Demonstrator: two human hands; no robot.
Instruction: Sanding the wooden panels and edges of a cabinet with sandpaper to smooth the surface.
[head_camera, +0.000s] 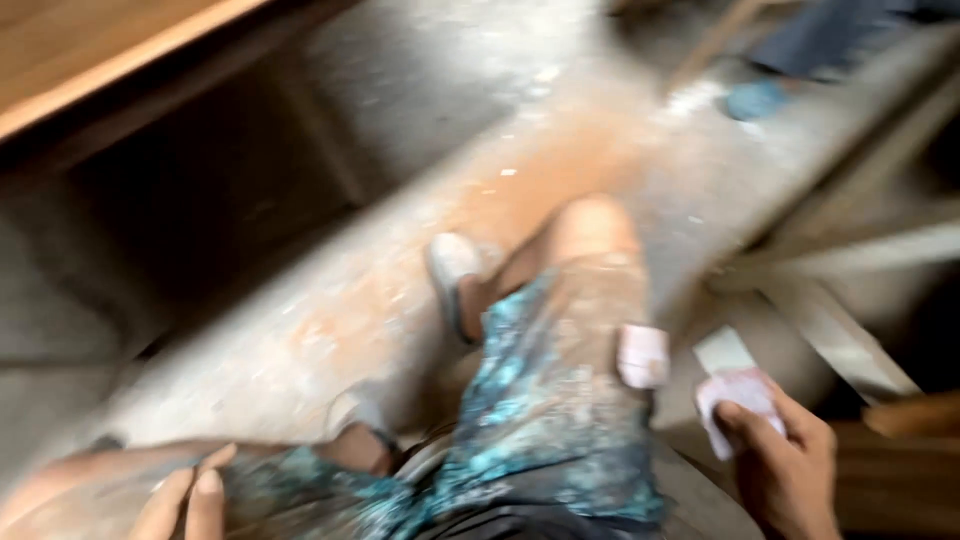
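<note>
Shorts (545, 420) teal/blue mottled; pad (738, 395) pale pink; floor (420, 90) grey w/ orange dust.

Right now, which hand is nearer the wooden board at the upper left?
Left. The left hand sits at the bottom left, below the wooden board; the right hand, holding a pale folded piece, is far across at the bottom right.

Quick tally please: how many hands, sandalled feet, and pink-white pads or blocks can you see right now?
Hands: 2, left hand and right hand
Sandalled feet: 2, one, other
Pink-white pads: 2, held pad, pad at the shorts
Total: 6
</note>
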